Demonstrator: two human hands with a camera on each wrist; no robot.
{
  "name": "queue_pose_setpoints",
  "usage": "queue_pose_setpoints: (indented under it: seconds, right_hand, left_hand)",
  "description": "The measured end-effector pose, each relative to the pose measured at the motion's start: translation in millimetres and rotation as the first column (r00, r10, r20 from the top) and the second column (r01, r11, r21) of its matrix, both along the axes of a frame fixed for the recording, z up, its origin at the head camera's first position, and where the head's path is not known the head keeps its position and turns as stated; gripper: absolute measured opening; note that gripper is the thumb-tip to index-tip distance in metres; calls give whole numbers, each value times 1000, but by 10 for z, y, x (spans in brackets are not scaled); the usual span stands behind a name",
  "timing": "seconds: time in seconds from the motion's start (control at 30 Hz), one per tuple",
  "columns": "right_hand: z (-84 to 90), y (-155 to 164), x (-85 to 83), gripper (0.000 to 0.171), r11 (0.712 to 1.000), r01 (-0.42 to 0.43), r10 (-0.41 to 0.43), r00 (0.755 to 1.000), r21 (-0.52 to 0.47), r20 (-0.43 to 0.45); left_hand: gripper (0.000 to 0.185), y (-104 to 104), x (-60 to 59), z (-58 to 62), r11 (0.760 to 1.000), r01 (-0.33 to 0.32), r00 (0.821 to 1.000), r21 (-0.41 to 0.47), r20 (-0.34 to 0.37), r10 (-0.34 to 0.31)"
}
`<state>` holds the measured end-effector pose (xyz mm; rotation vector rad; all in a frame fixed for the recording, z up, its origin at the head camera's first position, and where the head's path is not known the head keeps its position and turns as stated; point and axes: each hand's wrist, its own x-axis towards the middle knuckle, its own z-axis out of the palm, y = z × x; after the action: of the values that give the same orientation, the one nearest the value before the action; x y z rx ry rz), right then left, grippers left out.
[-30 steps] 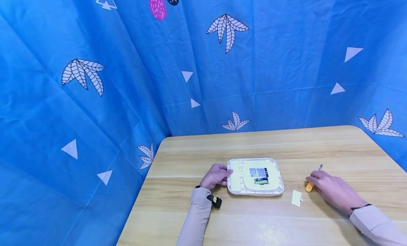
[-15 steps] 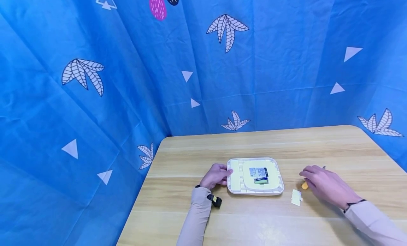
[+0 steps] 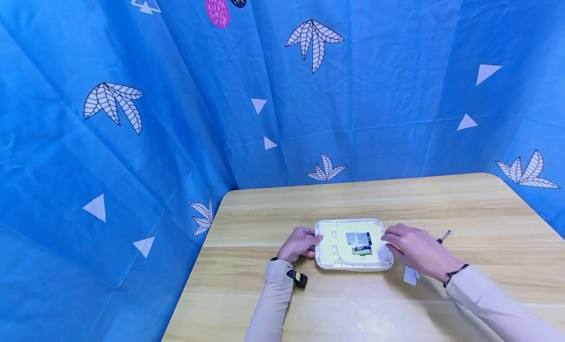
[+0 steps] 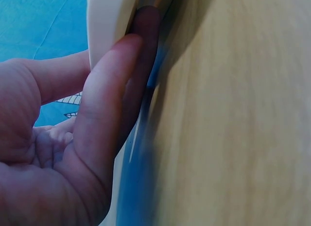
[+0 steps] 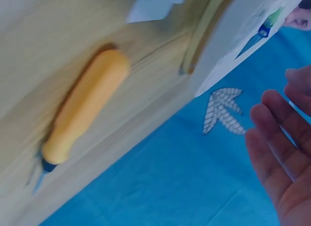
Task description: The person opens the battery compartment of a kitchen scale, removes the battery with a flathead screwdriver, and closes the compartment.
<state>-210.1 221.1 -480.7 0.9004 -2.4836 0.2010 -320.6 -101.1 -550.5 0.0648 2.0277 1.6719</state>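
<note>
A white plastic device (image 3: 326, 253) with rounded corners lies underside up, showing a printed label and an open battery compartment with a green-and-blue battery (image 3: 363, 251) inside. My left hand (image 3: 301, 245) grips its left edge; the left wrist view has the fingers (image 4: 104, 97) against that rim. Over the right edge, my right hand (image 3: 417, 249) hovers with relaxed fingers and holds nothing. Beneath the right forearm's side lies a screwdriver (image 3: 445, 236), its orange handle (image 5: 87, 104) plain in the right wrist view. A small battery cover (image 3: 411, 276) rests beside the device, partly behind the right hand.
The wooden table (image 3: 353, 307) ends at a blue patterned curtain (image 3: 379, 111) at the back and left. Black bands (image 3: 300, 278) circle the wrists.
My right hand has let go of the screwdriver, leaving it on the table, and has moved left to the device's right edge. The left hand stays in place.
</note>
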Motion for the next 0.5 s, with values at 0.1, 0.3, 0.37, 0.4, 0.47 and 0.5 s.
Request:
queue_pose_setpoints:
  seconds: [0.1,0.3,0.37,0.4,0.47,0.5]
  right_hand:
    - [-17,-121,-46,20,999,-20,20,1000,25,7]
    - [-107,-300,-134,13,993,-68,65,997,94,34]
    - [-137,-343,-155,12,990,-84,80,996,112,38]
    - [-151,-360,-162,11,989,-92,88,995,120,39]
    - [-174,-386,-173,9,985,-106,102,994,139,39]
    - [-183,-394,-176,9,983,-113,108,993,148,39]
  left_hand:
    - [36,-1,-3,3,1000,-1,1000,-1,1,1]
    - [36,-2,1,13,1000,-4,1000,-4,3,4]
    - [36,-2,8,14,1000,-6,1000,-5,3,6]
    - [35,-1,13,16,1000,-7,1000,-3,5,7]
    - [35,2,24,23,1000,-5,1000,-2,6,5]
    - [35,3,29,26,1000,-3,1000,-3,5,3]
